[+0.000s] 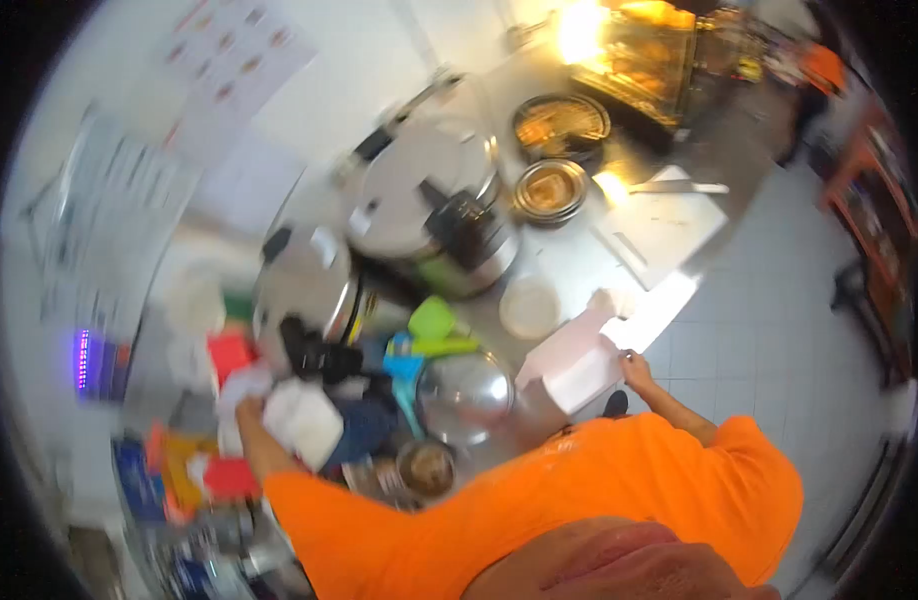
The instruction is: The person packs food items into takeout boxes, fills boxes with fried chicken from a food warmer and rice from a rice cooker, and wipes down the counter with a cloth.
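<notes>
My left hand (247,408) reaches to the far left, at a pale, blurred item (244,384) beside a red object (231,355) and a white container (304,422). Its fingers are smeared and hard to make out. At the counter's front edge, my right hand (634,370) has its fingers closed at the side of an open white and pinkish box (580,375). Whether it grips the box wall or something small is unclear. A pale, crumpled-looking item (611,302) lies at the box's far end.
Large lidded pots (419,185) stand at the back. A round metal lid (465,397), a pale round container (529,307) and a cutting board (662,232) with a knife (687,187) are on the counter (574,265). Part of another person in orange (822,70) shows top right.
</notes>
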A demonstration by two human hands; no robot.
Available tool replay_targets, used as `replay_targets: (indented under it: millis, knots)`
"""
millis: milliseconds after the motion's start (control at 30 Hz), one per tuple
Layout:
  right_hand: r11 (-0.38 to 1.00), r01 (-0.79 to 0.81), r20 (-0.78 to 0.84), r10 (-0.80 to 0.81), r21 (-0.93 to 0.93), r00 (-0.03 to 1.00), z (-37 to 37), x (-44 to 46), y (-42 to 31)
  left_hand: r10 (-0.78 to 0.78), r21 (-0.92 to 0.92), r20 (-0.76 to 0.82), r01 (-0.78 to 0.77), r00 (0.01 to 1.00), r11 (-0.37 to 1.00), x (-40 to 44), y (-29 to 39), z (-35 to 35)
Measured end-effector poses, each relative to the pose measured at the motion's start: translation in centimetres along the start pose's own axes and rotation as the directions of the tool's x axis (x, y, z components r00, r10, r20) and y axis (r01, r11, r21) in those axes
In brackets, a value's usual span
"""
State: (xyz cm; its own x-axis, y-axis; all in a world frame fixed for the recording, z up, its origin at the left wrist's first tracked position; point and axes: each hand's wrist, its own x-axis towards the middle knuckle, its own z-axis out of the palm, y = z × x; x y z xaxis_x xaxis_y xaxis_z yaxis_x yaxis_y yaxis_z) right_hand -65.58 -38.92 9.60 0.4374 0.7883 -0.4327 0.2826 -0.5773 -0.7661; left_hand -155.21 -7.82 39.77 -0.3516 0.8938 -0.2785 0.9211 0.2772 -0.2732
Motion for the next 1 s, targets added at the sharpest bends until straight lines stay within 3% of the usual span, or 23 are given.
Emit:
replay_targets:
  millis: [33,133,367,500,600,900,1000]
  knots:
    - [0.996,0.036,-0.068,-0.041,-0.083,0.997,0.3,-0.3,0.7,-0.005,-0.005,-0.003,0.005,1.000,1.000,1.1,0.4,0.1]
    - [1.000,-0.016,-0.121,0.013,-0.024,0.993,0.8,-2.5,-0.6,-0.051,-0.024,-0.033,0.050,0.998,0.998,2.9,0.1,1.4]
    - [0.998,0.024,-0.172,-0.013,0.058,0.985,1.8,-5.9,-0.1,-0.105,-0.115,-0.095,0.094,0.990,0.989,3.1,1.0,3.8]
    - [0.998,0.062,-0.179,-0.066,-0.029,0.982,1.8,-7.1,1.3,-0.107,-0.150,-0.131,0.087,0.986,0.985,3.0,0.9,4.9]
    - [0.982,-0.148,-0.046,0.154,0.121,0.987,0.2,-9.1,-0.7,-0.104,-0.169,-0.148,0.078,0.984,0.983,2.7,0.6,5.4]
    - [0.991,0.116,-0.225,-0.127,-0.061,0.966,-1.3,-7.6,3.0,-0.089,-0.192,-0.194,0.051,0.977,0.980,2.3,-0.2,6.7]
    - [0.991,0.130,-0.267,-0.116,0.036,0.957,-2.0,-8.5,3.9,-0.034,-0.191,-0.235,-0.012,0.971,0.981,2.6,-0.4,6.7]
